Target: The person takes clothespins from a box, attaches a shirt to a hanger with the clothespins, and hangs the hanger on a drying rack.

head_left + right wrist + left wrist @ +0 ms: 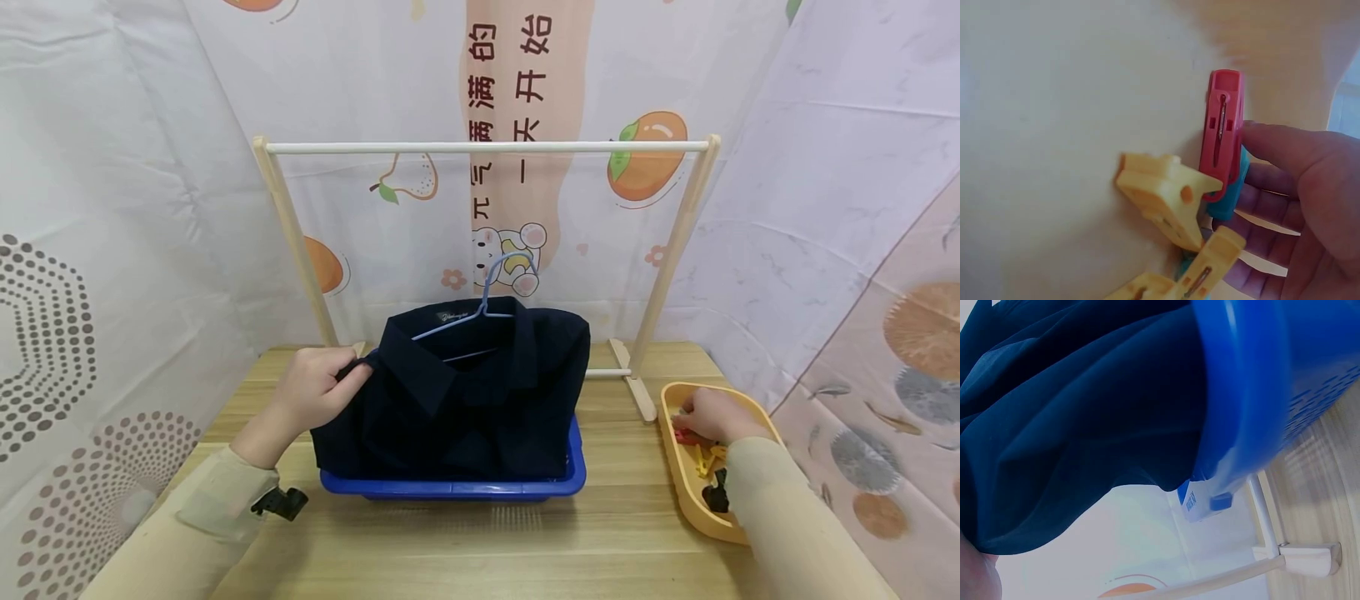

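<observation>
A dark navy collared shirt (480, 417) lies bunched in a blue plastic basket (457, 487), its collar upright. The hook of a light blue hanger (486, 310) rises from the neck opening. At the shirt's left shoulder, my left hand (318, 387) pinches the cloth between thumb and fingers; any hanger end beneath is hidden. My right hand (716, 414) reaches inside a yellow tray (686, 492). In the right wrist view its thumb touches a red clothespin (1222, 134), and its fingers lie beside a teal clothespin (1227, 197). Yellow clothespins (1163, 194) lie close by.
Behind the basket stands a clothes rack with a white top bar (487, 147) and pale wooden legs (675, 250). Basket and tray sit on a wood-grain table (450, 558). Patterned curtains (135, 208) surround it at the sides and back.
</observation>
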Tool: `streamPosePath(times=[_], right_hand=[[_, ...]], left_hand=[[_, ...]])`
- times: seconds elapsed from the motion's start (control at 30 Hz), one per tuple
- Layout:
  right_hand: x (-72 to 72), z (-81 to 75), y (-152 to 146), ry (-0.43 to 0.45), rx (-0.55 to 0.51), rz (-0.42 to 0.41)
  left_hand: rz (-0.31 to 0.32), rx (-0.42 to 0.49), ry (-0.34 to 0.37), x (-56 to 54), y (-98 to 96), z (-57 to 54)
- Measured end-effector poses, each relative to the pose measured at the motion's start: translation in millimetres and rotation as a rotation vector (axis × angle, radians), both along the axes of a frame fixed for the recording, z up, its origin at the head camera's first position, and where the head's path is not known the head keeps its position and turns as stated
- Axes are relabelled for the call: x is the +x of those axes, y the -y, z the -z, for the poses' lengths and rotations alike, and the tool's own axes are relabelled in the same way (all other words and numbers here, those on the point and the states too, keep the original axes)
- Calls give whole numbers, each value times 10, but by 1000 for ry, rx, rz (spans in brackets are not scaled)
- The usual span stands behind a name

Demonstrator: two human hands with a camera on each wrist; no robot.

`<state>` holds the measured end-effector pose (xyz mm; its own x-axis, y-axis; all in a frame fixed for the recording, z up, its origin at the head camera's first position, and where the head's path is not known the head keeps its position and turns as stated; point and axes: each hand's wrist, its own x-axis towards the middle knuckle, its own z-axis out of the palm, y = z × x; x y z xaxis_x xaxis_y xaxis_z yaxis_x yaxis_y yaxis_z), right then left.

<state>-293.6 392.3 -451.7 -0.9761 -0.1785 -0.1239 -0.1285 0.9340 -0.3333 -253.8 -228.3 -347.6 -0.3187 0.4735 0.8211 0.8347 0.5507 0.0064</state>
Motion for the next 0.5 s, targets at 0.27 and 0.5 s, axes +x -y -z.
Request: streamPosePath(times=[0.27, 0.5], right_hand=[[-23, 33, -9, -31, 19, -18], [-36, 49, -11, -31, 28, -1]], left_hand=[[0, -1, -7, -4, -4, 0], [3, -4, 6, 1, -2, 1]])
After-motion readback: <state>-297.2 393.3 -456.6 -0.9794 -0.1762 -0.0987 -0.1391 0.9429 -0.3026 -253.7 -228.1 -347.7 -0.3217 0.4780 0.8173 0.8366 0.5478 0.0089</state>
